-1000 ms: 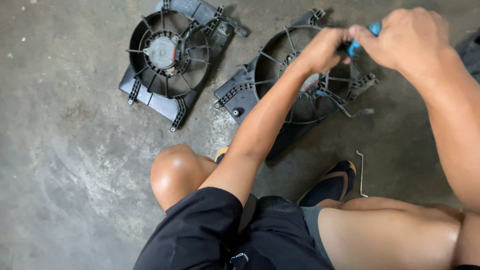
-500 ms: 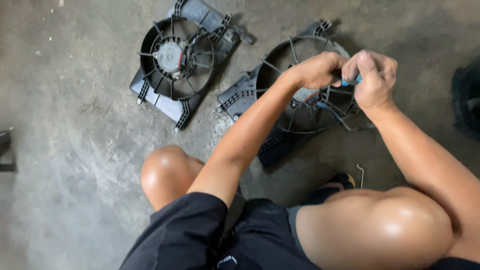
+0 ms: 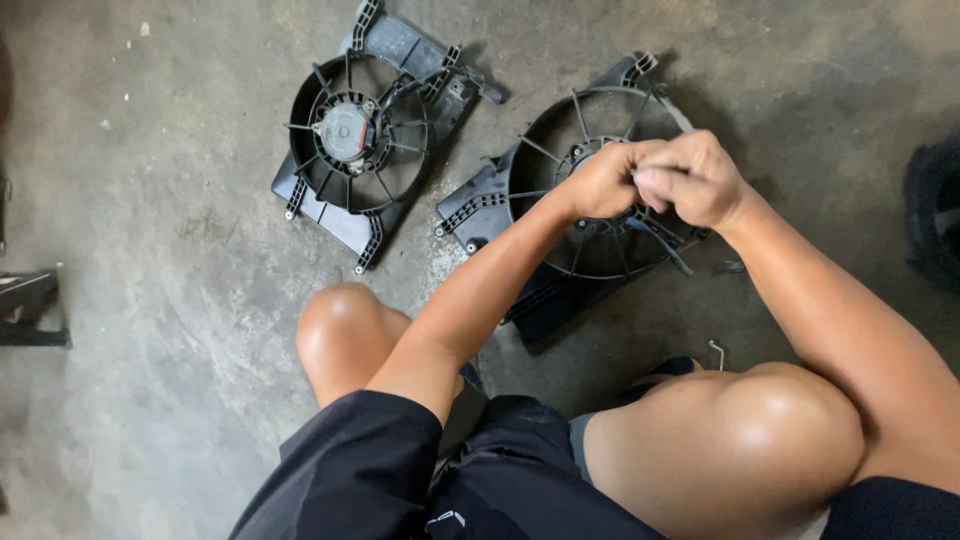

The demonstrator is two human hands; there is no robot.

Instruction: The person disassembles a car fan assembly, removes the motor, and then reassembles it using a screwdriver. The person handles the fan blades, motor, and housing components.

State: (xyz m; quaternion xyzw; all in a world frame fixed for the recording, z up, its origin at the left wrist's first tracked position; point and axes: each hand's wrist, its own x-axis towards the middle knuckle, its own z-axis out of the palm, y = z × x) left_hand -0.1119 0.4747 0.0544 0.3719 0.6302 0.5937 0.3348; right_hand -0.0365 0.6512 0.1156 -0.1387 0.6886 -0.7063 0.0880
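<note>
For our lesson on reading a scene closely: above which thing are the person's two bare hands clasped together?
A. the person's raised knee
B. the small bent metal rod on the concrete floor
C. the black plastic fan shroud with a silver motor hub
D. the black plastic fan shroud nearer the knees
D: the left hand and right hand meet over the black plastic fan shroud nearer the knees.

Car repair workshop (stained concrete floor (image 3: 150, 300), two black radiator fan shrouds (image 3: 365, 140))

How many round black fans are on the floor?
2: one fan lies upper left by itself; the other fan is under both hands. None seems hidden.
</note>
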